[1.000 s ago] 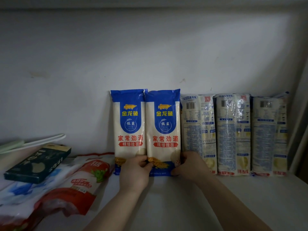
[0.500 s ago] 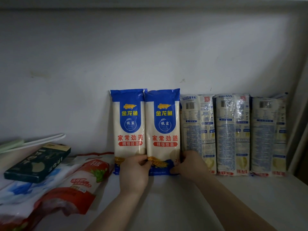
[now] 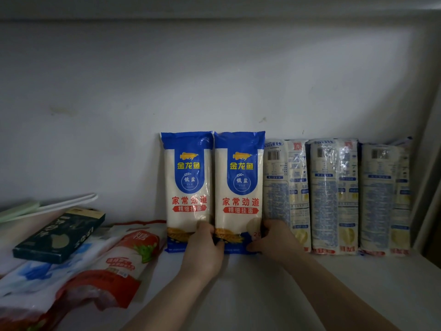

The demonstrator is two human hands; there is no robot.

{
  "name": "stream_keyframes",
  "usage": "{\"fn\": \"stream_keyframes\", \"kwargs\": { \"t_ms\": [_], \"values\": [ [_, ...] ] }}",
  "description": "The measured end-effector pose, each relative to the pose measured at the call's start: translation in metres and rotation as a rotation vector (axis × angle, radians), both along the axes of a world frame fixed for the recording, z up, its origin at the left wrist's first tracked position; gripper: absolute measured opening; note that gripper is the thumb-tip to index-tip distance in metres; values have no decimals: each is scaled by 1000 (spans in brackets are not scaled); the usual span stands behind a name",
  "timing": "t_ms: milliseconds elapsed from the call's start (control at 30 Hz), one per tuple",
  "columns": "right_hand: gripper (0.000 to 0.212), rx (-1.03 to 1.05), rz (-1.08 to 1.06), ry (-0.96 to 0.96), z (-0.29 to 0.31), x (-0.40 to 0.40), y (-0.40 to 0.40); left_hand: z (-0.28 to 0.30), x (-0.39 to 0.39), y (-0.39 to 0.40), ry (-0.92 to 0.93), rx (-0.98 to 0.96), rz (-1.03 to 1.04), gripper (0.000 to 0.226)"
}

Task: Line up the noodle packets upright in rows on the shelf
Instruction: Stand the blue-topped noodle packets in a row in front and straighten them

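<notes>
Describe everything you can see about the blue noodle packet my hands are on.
The right blue noodle packet stands upright against the wall, glossy plastic with a blue top, a yellow fish logo, red lettering and pale noodles showing. Its sides meet the left blue packet and a pale packet. The left hand and right hand pinch its lower corners on the shelf.

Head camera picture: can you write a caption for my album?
Both hands, left hand and right hand, steady a blue noodle packet upright in a row on the shelf.
</notes>
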State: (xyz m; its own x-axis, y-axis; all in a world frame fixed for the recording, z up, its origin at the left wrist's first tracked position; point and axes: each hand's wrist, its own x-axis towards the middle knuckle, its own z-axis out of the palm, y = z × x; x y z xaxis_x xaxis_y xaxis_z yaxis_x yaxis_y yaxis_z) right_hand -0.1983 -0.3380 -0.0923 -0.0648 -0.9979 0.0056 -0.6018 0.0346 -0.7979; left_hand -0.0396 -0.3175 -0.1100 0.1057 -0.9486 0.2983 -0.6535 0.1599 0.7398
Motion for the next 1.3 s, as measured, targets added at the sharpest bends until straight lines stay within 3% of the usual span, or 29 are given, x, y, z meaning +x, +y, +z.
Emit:
{"fn": "stream_keyframes", "kwargs": {
  "t_ms": [300, 767, 1300],
  "values": [
    [44, -5, -7, -6, 0, 0, 0, -2, -1, -4, 66, -32, 62, 9],
    [26, 51, 40, -45, 7, -7, -6, -5, 11, -11, 22, -21, 93, 18],
    [21, 19, 43, -52, 5, -5, -5, -12, 6, -11, -35, -91, 146, 19]
  ]
}}
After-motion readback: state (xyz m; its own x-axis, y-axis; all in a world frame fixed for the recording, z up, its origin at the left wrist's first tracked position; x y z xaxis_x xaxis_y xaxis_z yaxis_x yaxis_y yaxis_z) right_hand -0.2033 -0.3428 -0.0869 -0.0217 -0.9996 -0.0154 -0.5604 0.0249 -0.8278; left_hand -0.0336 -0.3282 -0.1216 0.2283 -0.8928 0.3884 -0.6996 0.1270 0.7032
